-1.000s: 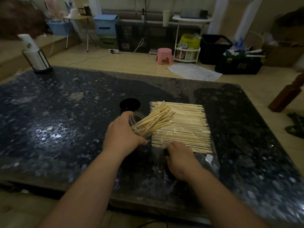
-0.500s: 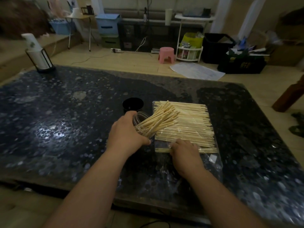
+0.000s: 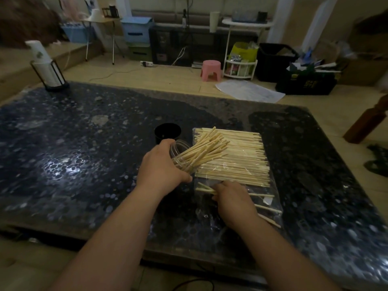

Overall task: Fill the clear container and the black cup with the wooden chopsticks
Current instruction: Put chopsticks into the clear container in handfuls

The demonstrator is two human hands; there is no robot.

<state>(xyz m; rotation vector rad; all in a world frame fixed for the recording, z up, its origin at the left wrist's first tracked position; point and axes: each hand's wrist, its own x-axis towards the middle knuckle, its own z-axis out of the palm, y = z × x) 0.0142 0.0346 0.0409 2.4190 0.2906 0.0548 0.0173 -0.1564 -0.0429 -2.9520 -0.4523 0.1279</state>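
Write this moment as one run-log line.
left hand: holds tilted clear container with chopsticks | right hand: grips loose chopsticks | black cup: no chopsticks showing

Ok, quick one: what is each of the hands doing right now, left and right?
Left hand: grips the tilted clear container, partly filled.
Right hand: fingers curled round a few loose wooden chopsticks.

Our forearms reached forward; our left hand [image 3: 161, 169] curled round the clear container [image 3: 178, 151], our right hand [image 3: 233, 200] gripped wooden chopsticks [image 3: 203, 188].
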